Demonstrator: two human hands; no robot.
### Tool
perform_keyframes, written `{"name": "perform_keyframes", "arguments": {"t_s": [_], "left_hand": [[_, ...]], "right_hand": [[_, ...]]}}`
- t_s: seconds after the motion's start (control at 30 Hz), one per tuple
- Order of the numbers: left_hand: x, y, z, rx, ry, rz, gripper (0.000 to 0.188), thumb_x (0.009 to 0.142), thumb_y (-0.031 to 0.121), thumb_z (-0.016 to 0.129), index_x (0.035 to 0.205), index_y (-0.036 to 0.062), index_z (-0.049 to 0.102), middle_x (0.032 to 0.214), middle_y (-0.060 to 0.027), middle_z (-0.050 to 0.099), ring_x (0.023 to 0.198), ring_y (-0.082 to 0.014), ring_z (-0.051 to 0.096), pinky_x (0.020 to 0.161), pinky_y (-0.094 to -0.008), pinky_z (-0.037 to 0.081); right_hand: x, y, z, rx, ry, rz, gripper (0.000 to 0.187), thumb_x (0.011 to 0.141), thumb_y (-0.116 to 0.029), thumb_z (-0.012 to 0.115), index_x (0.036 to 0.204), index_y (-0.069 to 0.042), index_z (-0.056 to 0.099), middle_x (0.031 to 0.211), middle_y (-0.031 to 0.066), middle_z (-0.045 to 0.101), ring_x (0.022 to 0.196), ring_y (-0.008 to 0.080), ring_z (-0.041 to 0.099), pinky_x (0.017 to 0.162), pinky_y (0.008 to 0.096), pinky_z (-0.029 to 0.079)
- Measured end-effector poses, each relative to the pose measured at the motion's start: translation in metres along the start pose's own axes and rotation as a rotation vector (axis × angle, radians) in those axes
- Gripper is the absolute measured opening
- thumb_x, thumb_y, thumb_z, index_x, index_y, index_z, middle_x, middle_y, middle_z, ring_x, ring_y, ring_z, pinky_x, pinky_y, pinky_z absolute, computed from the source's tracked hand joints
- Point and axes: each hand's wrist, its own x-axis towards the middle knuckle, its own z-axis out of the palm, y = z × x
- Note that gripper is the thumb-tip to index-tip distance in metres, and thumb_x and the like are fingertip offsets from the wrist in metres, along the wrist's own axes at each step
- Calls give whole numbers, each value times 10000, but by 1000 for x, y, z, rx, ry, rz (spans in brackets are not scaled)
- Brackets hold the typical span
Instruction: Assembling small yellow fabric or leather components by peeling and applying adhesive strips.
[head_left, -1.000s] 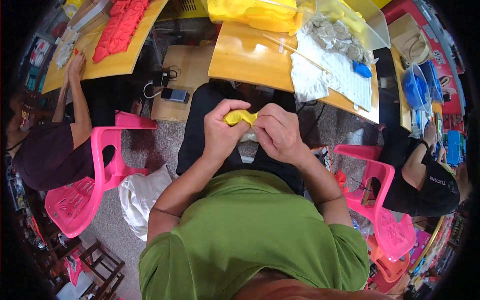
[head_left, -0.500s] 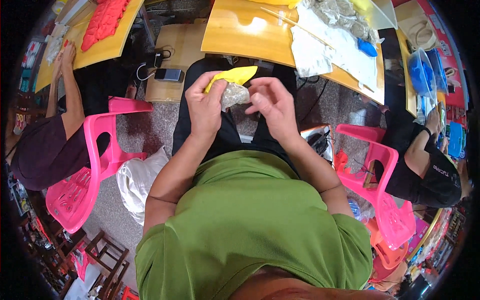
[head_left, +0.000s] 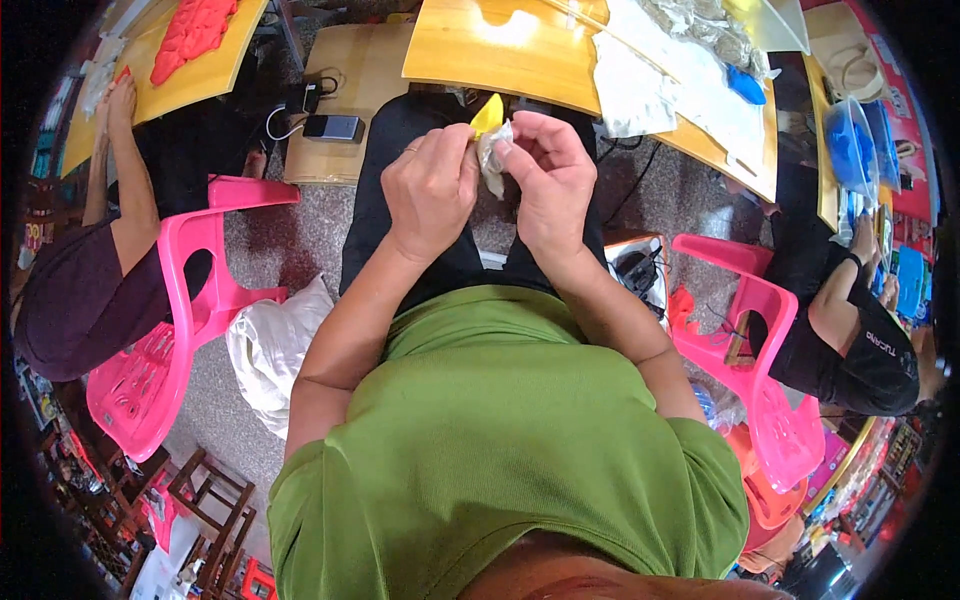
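Above my lap, both hands work close together on one small item. My left hand (head_left: 430, 187) is closed, its fingers pinching a limp yellow piece (head_left: 488, 116) whose pointed end sticks up. I cannot tell whether it is cloth or rubber. My right hand (head_left: 553, 185) is closed too, with thumb and fingers pinched on a crumpled, greyish clear plastic wrap (head_left: 492, 160) just below the yellow piece. My fingers hide where the wrap and the yellow piece meet.
Ahead stands a wooden table (head_left: 470, 60) with white sheets (head_left: 635, 95), a blue piece (head_left: 745, 86) and a plastic tub (head_left: 780, 25). Pink chairs (head_left: 180, 320) flank me, each beside a seated person. A power bank (head_left: 333, 128) lies on cardboard; a white sack (head_left: 275, 350) sits left.
Both hands have risen slightly and come together. The right hand, apart with loose fingers before, now pinches the clear wrap. The yellow piece has turned more upright and is more covered.
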Motion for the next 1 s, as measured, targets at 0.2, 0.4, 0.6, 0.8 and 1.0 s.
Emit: {"name": "perform_keyframes", "arguments": {"t_s": [0.2, 0.4, 0.6, 0.8, 1.0], "left_hand": [[-3, 0, 6, -282, -68, -311, 92, 760, 36, 626, 795, 18, 543, 731, -121, 556, 656, -276, 579, 579, -335, 456], [-6, -9, 6, -960, -126, -819, 56, 783, 5, 590, 793, 0, 535, 782, -14, 521, 677, -93, 520, 559, -236, 436], [-8, -4, 4, -533, -105, -328, 85, 803, -21, 571, 833, 0, 495, 847, -86, 468, 676, -201, 527, 561, -299, 442], [-8, -5, -1, -349, -81, -164, 118, 802, -24, 584, 820, 13, 473, 883, -108, 453, 695, -239, 489, 618, -296, 425], [-12, -6, -5, -555, -73, -363, 104, 828, 10, 596, 836, 29, 493, 884, -67, 446, 738, -153, 477, 631, -261, 419]], "right_hand": [[6, 15, -8, -314, -115, -169, 164, 761, 28, 647, 921, -10, 639, 880, 60, 578, 751, 117, 552, 636, 233, 461], [2, 6, -11, -576, -209, -420, 208, 702, 53, 648, 897, -20, 649, 863, 109, 533, 745, 215, 558, 605, 283, 464], [11, 4, -16, -756, -259, -562, 190, 663, 56, 653, 840, -13, 649, 792, 128, 542, 715, 300, 550, 594, 357, 464], [13, 5, -10, -790, -306, -670, 126, 650, 41, 648, 767, 2, 622, 752, 128, 537, 708, 299, 544, 575, 377, 455], [14, 4, -6, -746, -383, -687, 106, 642, 44, 641, 737, 7, 611, 733, 128, 535, 687, 296, 551, 565, 369, 459]]}}
